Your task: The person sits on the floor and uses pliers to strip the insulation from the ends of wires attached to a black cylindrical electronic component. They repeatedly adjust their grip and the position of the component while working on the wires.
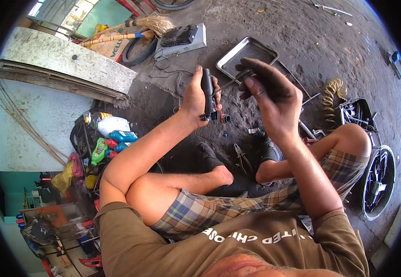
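In front of me, my left hand point(195, 97) is wrapped round an upright black cylindrical part point(207, 84), whose lower end has a bracket-like shape. My right hand point(274, 90), its fingers darkened with grime, pinches the dark handle of a slim screwdriver point(230, 85). The shaft points left toward the fingers of my left hand; whether its tip touches the black part I cannot tell. Just below and right of that part appears a small black ring-shaped piece point(226, 119) with something reddish beside it. Pliers point(242, 159) lie on the ground between my feet.
A metal tray point(223, 65) lies on the dark floor ahead. At right are a yellow coiled hose point(333, 94), a toolbox point(359, 107) and a round basin of parts point(367, 210). Several bottles point(112, 124) stand at left, below a white box point(201, 37) and a broom point(156, 24).
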